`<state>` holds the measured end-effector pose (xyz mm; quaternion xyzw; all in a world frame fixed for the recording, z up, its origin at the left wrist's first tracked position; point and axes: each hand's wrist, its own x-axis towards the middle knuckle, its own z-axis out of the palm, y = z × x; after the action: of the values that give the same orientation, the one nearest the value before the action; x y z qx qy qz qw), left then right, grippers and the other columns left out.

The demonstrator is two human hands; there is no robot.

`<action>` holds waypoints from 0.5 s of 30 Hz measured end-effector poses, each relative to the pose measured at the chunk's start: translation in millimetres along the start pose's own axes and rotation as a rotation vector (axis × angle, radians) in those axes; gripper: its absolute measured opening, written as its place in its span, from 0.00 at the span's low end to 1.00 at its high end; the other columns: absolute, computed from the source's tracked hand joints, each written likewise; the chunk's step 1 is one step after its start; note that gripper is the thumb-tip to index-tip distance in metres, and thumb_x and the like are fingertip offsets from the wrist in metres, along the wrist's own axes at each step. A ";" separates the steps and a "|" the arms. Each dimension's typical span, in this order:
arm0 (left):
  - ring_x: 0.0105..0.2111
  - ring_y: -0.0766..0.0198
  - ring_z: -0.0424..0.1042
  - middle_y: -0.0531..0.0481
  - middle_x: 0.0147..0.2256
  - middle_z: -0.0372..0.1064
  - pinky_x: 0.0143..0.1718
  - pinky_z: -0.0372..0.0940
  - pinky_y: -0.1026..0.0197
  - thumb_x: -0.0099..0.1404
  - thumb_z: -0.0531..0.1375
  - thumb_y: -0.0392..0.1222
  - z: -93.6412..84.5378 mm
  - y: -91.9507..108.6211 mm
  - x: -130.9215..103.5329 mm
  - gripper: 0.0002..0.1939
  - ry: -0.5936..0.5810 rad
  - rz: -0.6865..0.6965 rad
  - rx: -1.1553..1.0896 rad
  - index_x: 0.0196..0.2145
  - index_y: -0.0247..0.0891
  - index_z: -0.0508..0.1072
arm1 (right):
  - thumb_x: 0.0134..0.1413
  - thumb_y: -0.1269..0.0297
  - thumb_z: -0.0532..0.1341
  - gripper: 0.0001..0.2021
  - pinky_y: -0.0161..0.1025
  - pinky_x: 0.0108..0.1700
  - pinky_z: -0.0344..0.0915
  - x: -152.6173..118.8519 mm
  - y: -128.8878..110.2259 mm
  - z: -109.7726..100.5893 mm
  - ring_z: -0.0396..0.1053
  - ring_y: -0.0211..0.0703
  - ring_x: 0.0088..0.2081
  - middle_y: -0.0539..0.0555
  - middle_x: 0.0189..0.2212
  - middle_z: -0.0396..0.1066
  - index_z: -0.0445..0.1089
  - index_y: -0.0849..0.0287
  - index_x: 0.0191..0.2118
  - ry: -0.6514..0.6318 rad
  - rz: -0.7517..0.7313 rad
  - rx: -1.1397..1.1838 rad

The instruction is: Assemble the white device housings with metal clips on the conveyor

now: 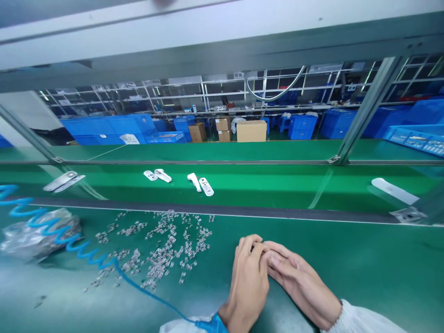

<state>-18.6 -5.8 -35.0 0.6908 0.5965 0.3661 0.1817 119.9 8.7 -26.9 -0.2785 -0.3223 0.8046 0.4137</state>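
My left hand [249,280] and my right hand [300,280] meet above the green work surface [364,273], their fingertips touching. Fingers on both hands are curled and pressed together. Whatever lies between them, if anything, is hidden. To the left of my hands, many small silvery metal pieces [161,264] are scattered loosely over the surface. A blue wrist band [213,323] sits at my left wrist, with a blue coiled cord [104,262] running from it toward the left edge.
A clear plastic bag [45,236] with small parts lies at left. Beyond a dark rail [243,212], a green belt carries white plastic parts [207,186], more white pieces [64,181] and a white cover [395,191]. Metal posts [364,111] and an overhead beam [222,37] frame the bench.
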 end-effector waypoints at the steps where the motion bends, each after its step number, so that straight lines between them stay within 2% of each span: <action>1: 0.48 0.55 0.67 0.44 0.48 0.68 0.49 0.66 0.49 0.68 0.51 0.31 -0.4 1.2 -0.7 0.12 -0.001 0.001 -0.004 0.39 0.41 0.72 | 0.55 0.60 0.66 0.18 0.51 0.64 0.55 0.0 0.0 -0.3 0.67 0.52 0.57 0.58 0.50 0.74 0.73 0.56 0.51 -0.011 0.001 -0.001; 4: 0.49 0.57 0.68 0.46 0.47 0.69 0.51 0.65 0.50 0.67 0.53 0.32 -5.3 5.2 -0.2 0.10 0.000 -0.007 -0.033 0.37 0.41 0.73 | 0.56 0.60 0.66 0.16 0.52 0.65 0.53 -0.7 -0.7 -0.7 0.67 0.51 0.57 0.60 0.51 0.73 0.72 0.58 0.50 -0.025 0.003 0.009; 7: 0.47 0.61 0.70 0.50 0.44 0.72 0.51 0.66 0.57 0.67 0.56 0.35 -19.2 0.7 15.1 0.07 0.008 -0.049 -0.051 0.34 0.42 0.74 | 0.54 0.60 0.67 0.18 0.53 0.66 0.52 -1.3 -1.5 -2.3 0.68 0.52 0.57 0.61 0.52 0.72 0.72 0.60 0.50 0.034 0.024 0.024; 10: 0.44 0.64 0.72 0.52 0.42 0.74 0.47 0.67 0.62 0.66 0.58 0.35 -41.1 -20.6 55.9 0.07 0.056 -0.203 0.043 0.33 0.41 0.76 | 0.52 0.60 0.69 0.20 0.54 0.65 0.54 -1.5 -2.6 -5.3 0.68 0.54 0.57 0.62 0.55 0.71 0.72 0.60 0.50 0.074 0.048 0.035; 13: 0.44 0.58 0.73 0.45 0.40 0.74 0.50 0.66 0.53 0.65 0.60 0.35 -63.5 -50.5 113.2 0.04 0.142 -0.375 0.143 0.33 0.35 0.76 | 0.53 0.61 0.68 0.18 0.54 0.65 0.56 -1.6 -3.6 -8.1 0.68 0.54 0.57 0.61 0.56 0.70 0.72 0.59 0.50 0.056 0.052 0.030; 14: 0.45 0.57 0.72 0.44 0.43 0.73 0.50 0.66 0.50 0.65 0.61 0.37 -69.8 -59.4 131.4 0.05 0.184 -0.437 0.174 0.38 0.34 0.75 | 0.54 0.61 0.68 0.18 0.54 0.64 0.57 -1.6 -3.8 -8.9 0.69 0.53 0.57 0.61 0.56 0.70 0.72 0.59 0.50 0.047 0.052 0.024; 15: 0.47 0.56 0.71 0.44 0.47 0.70 0.50 0.67 0.47 0.66 0.61 0.41 -75.2 -67.0 147.5 0.11 0.229 -0.491 0.198 0.45 0.33 0.73 | 0.55 0.62 0.67 0.17 0.54 0.64 0.57 -1.7 -4.0 -9.7 0.69 0.53 0.57 0.61 0.56 0.70 0.72 0.59 0.50 0.038 0.050 0.019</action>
<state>-116.2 136.3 11.6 0.4941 0.7954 0.3268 0.1281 129.5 11.8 -29.8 -0.2977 -0.2996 0.8123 0.4023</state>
